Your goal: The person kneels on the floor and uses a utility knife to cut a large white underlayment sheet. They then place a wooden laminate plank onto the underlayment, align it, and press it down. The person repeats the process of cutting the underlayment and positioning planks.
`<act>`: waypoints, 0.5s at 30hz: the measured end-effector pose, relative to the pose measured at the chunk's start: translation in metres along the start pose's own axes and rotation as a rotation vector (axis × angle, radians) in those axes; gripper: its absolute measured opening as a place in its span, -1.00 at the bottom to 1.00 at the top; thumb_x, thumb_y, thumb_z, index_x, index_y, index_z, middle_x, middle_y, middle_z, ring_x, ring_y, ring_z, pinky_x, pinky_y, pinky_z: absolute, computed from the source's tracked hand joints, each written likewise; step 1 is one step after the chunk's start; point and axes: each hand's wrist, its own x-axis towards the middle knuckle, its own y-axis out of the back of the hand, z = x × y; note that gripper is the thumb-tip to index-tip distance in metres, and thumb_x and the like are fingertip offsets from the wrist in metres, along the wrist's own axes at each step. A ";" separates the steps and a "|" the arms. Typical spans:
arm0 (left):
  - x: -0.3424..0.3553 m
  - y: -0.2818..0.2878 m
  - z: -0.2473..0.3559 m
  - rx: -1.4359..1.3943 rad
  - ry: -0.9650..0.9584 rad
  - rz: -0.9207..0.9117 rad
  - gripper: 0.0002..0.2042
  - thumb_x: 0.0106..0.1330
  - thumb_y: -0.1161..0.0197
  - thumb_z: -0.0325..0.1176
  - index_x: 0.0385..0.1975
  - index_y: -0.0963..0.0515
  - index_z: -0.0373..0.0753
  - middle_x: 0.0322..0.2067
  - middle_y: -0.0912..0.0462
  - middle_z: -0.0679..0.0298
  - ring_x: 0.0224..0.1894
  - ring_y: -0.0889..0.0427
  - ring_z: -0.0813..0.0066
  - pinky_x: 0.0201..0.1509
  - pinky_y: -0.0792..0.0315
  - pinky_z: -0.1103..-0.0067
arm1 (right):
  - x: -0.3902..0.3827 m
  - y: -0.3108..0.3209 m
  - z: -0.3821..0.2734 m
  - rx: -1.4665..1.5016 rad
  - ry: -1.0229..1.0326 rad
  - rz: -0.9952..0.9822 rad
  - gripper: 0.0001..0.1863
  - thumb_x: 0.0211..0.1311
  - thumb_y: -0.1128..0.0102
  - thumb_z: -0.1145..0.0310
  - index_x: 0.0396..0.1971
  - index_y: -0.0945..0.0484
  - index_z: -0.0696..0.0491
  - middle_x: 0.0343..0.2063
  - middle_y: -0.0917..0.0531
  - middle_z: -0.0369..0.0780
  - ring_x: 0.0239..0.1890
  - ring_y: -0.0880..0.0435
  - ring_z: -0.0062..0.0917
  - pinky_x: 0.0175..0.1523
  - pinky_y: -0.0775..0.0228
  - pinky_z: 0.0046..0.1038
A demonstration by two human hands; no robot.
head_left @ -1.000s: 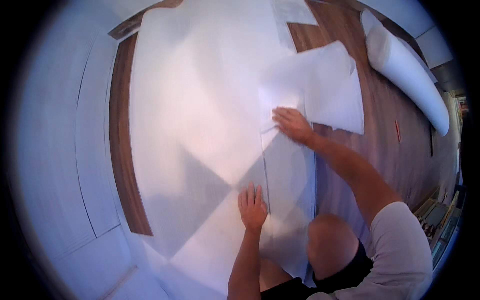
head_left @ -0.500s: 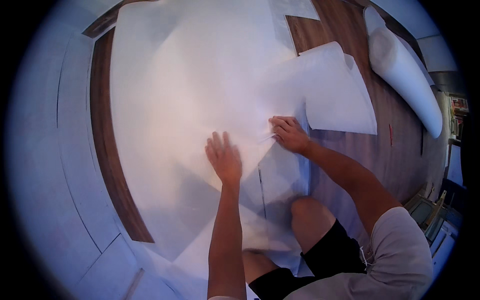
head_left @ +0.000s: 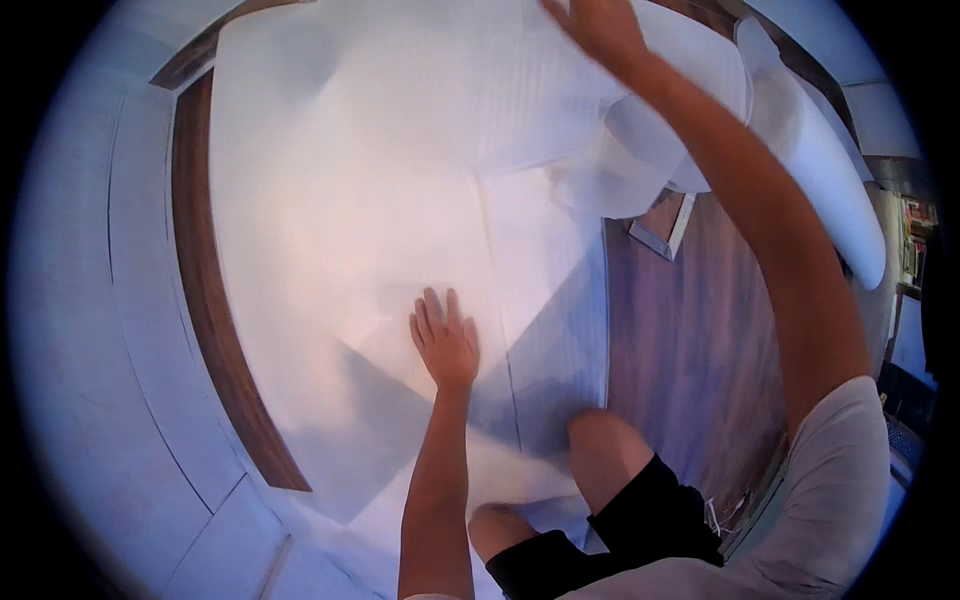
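A large white sheet [head_left: 340,220], thin and slightly see-through, covers most of the surface in front of me. My left hand [head_left: 445,345] lies flat on it near the middle, fingers stretched and a little apart, palm down. Far ahead, at the upper edge of the view, is my right hand [head_left: 598,28], with my arm stretched out over the right side. Its fingers are mostly cut off by the picture's edge, so whether they grip the sheet is hidden. Below that hand the sheet's loose part [head_left: 610,185] is curled and blurred by motion.
A thick white roll [head_left: 815,150] lies at the far right on a brown wood-grain surface [head_left: 690,310]. A silver L-shaped edge [head_left: 660,240] shows beside the curled sheet. A brown wood-grain strip [head_left: 195,250] borders the left, next to pale panels [head_left: 130,330]. My bent knees are close by.
My right hand has swept from the sheet's middle to the far upper edge. The sheet's folded-over part has shifted away from me. My left hand stays flat, slightly nearer to me.
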 end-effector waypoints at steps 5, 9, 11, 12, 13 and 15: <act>0.072 -0.001 -0.007 -0.069 -0.043 0.060 -0.47 0.48 -0.21 -0.22 0.45 -0.41 -0.07 0.49 -0.26 0.05 0.51 -0.20 -0.07 0.58 -0.02 -0.02 | -0.146 -0.017 -0.038 0.250 0.561 -0.363 -0.42 0.27 -0.40 0.11 0.22 -0.54 0.06 0.36 -0.48 -0.08 0.45 -0.39 -0.18 0.54 -0.15 -0.06; 0.162 0.007 0.026 -0.007 -0.116 0.177 -0.48 0.51 -0.20 -0.23 0.45 -0.40 -0.07 0.50 -0.25 0.04 0.51 -0.20 -0.09 0.58 -0.04 0.01 | -0.174 -0.065 -0.016 0.264 0.334 -0.497 -0.45 0.28 -0.39 0.10 0.21 -0.56 0.01 0.38 -0.46 -0.14 0.49 -0.30 -0.19 0.56 -0.09 -0.06; 0.203 0.001 0.037 -0.036 -0.147 0.145 -0.48 0.52 -0.19 -0.21 0.46 -0.40 -0.07 0.51 -0.24 0.04 0.52 -0.18 -0.10 0.60 -0.03 0.02 | -0.162 -0.081 -0.005 0.254 0.359 -0.515 -0.61 0.36 -0.31 0.14 0.07 -0.61 0.02 0.28 -0.55 -0.13 0.38 -0.43 -0.18 0.46 -0.24 -0.08; 0.207 -0.002 0.044 -0.014 -0.131 0.159 -0.48 0.52 -0.18 -0.20 0.46 -0.39 -0.06 0.51 -0.23 0.03 0.53 -0.16 -0.11 0.61 -0.02 0.03 | -0.153 -0.084 -0.003 0.260 0.386 -0.546 -0.68 0.39 -0.26 0.15 0.00 -0.62 0.03 0.22 -0.60 -0.12 0.31 -0.50 -0.17 0.39 -0.32 -0.08; 0.210 -0.005 0.053 0.007 -0.118 0.174 -0.48 0.52 -0.18 -0.18 0.47 -0.39 -0.05 0.51 -0.23 0.03 0.53 -0.15 -0.11 0.62 -0.01 0.03 | -0.143 -0.086 0.000 0.264 0.411 -0.577 -0.72 0.43 -0.22 0.16 -0.08 -0.64 0.04 0.16 -0.64 -0.12 0.23 -0.57 -0.17 0.32 -0.39 -0.08; 0.201 -0.011 0.060 0.042 -0.098 0.182 -0.47 0.53 -0.16 -0.14 0.48 -0.38 0.00 0.54 -0.17 0.04 0.55 -0.13 -0.12 0.64 0.03 0.03 | -0.122 -0.094 0.000 0.334 0.340 -0.710 -0.73 0.48 -0.13 0.16 -0.17 -0.65 0.05 0.01 -0.71 -0.10 0.06 -0.66 -0.14 0.18 -0.48 -0.07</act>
